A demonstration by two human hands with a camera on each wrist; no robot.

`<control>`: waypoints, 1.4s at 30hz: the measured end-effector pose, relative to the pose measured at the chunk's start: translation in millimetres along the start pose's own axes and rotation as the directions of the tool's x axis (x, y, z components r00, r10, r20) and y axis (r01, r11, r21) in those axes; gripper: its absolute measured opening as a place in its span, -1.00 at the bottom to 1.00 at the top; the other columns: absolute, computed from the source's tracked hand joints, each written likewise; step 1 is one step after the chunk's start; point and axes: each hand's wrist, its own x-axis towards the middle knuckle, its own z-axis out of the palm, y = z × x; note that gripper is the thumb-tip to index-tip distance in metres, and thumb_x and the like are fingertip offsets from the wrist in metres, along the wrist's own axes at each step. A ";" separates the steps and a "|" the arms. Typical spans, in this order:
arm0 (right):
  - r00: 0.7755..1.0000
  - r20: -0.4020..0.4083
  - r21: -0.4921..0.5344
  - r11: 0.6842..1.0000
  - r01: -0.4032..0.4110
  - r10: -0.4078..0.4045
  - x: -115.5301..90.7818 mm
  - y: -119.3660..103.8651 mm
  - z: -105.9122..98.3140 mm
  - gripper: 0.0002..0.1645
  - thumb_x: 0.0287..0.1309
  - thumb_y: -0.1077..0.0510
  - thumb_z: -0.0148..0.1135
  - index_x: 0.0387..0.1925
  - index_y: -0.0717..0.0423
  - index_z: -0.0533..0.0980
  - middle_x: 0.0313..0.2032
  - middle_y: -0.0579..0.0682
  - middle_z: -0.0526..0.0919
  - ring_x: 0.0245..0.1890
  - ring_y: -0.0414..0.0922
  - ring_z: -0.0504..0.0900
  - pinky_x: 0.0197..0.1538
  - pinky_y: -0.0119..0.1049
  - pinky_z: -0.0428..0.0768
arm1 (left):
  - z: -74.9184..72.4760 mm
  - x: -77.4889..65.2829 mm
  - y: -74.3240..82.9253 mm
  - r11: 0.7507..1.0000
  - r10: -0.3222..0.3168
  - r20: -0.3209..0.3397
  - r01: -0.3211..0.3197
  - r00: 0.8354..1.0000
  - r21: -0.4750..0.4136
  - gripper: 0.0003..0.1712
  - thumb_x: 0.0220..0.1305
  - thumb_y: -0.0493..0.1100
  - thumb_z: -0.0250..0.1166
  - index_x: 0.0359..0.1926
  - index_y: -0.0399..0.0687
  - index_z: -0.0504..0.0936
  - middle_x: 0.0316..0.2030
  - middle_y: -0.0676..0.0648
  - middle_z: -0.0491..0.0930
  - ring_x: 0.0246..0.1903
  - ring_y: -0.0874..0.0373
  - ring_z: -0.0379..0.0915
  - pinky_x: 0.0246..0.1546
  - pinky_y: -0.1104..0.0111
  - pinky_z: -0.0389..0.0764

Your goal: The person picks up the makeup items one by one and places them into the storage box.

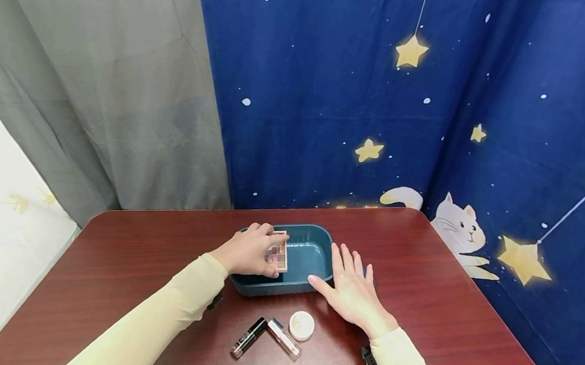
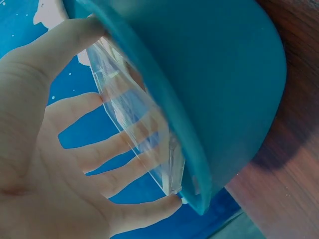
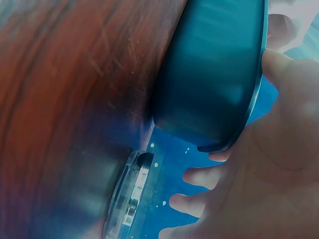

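Observation:
My left hand (image 1: 253,251) pinches an eyeshadow palette (image 1: 277,254) at the left end of a teal plastic basin (image 1: 279,288). Its grid of pans faces right in the head view. In the left wrist view the palette's clear lid (image 2: 132,117) lies between the thumb and the spread fingers, tilted just inside the rim. My right hand (image 1: 358,296) has its fingers extended, with the thumb and fingertips at the basin's right rim. Beside that hand, in the right wrist view, lies a flat, clear-and-silver-edged case (image 3: 128,199), mostly hidden by the hand in the head view.
In front of the basin lie a black tube (image 1: 249,338), a clear tube with a silver cap (image 1: 284,339) and a round white jar (image 1: 302,326). They rest on a reddish-brown table (image 1: 164,241). Grey (image 1: 125,77) and blue star-patterned curtains (image 1: 310,92) hang behind its far edge.

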 end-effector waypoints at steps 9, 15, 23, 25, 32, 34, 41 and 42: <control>1.000 0.022 0.021 1.000 -0.007 0.007 -0.6 -0.6 -1.9 0.28 0.16 -0.69 -0.15 0.61 0.06 -0.05 0.55 0.17 0.01 0.51 0.29 -0.06 0.37 0.45 -0.14 | 7.1 1.9 -2.4 1.000 0.003 0.008 -0.003 1.000 0.007 -0.04 0.00 0.22 0.55 0.44 0.20 0.43 0.25 -0.14 0.41 0.15 -0.07 0.31 0.10 -0.23 0.42; 1.000 0.023 0.008 1.000 -0.004 0.004 0.1 -0.6 -3.2 0.28 0.16 -0.70 -0.18 0.61 0.05 -0.06 0.56 0.17 0.01 0.51 0.28 -0.05 0.36 0.45 -0.10 | 11.3 3.1 -5.2 1.000 0.000 0.017 0.000 1.000 0.018 -0.04 0.01 0.22 0.54 0.45 0.21 0.42 0.27 -0.14 0.41 0.18 -0.08 0.31 0.12 -0.24 0.42; 1.000 0.022 0.012 1.000 -0.003 0.003 -0.3 -0.6 -3.4 0.28 0.15 -0.70 -0.16 0.61 0.05 -0.05 0.55 0.16 0.02 0.51 0.28 -0.05 0.36 0.45 -0.09 | 16.0 4.0 -5.9 1.000 -0.004 0.032 0.003 0.999 0.021 -0.04 0.03 0.24 0.53 0.46 0.21 0.41 0.29 -0.13 0.40 0.18 -0.07 0.31 0.11 -0.23 0.41; 1.000 0.021 0.012 1.000 -0.001 0.001 -0.5 -0.2 -3.1 0.28 0.16 -0.69 -0.16 0.61 0.06 -0.05 0.55 0.16 0.02 0.51 0.28 -0.04 0.36 0.45 -0.08 | 17.4 4.1 -5.8 1.000 -0.003 0.034 0.002 0.999 0.017 -0.04 0.04 0.23 0.53 0.46 0.21 0.41 0.28 -0.13 0.40 0.18 -0.07 0.31 0.11 -0.22 0.42; 0.999 0.032 0.007 1.000 -0.014 0.014 -1.5 -0.6 -3.8 0.28 0.16 -0.69 -0.16 0.61 0.03 -0.07 0.56 0.15 0.00 0.51 0.28 -0.04 0.37 0.43 -0.10 | 25.0 4.2 -7.5 1.000 0.003 0.035 -0.004 0.999 0.023 -0.08 0.05 0.21 0.54 0.43 0.21 0.44 0.26 -0.15 0.42 0.16 -0.08 0.33 0.05 -0.18 0.49; 0.999 0.029 0.004 1.000 -0.013 0.013 -1.3 -0.6 -3.3 0.28 0.15 -0.70 -0.17 0.61 0.04 -0.07 0.56 0.16 0.01 0.51 0.28 -0.03 0.37 0.44 -0.10 | 26.7 3.8 -7.9 1.000 0.005 0.038 -0.006 0.999 0.026 -0.09 0.05 0.20 0.54 0.43 0.21 0.44 0.26 -0.15 0.42 0.16 -0.08 0.33 0.04 -0.17 0.50; 1.000 0.018 -0.005 1.000 -0.011 0.011 -0.2 0.1 -1.5 0.30 0.13 -0.71 -0.17 0.61 0.05 -0.04 0.55 0.17 0.03 0.50 0.29 -0.01 0.36 0.46 -0.10 | 30.0 2.4 -8.8 1.000 0.015 0.045 -0.016 0.999 0.020 -0.11 0.07 0.16 0.55 0.42 0.18 0.46 0.25 -0.16 0.42 0.16 -0.07 0.34 0.03 -0.18 0.51; 1.000 0.017 -0.006 1.000 -0.012 0.012 -0.2 0.0 -1.5 0.29 0.14 -0.71 -0.17 0.61 0.05 -0.04 0.55 0.16 0.03 0.50 0.28 -0.01 0.36 0.45 -0.10 | 30.7 2.3 -9.1 1.000 0.016 0.045 -0.017 0.999 0.017 -0.11 0.06 0.16 0.55 0.42 0.17 0.46 0.25 -0.17 0.42 0.15 -0.08 0.34 0.03 -0.18 0.51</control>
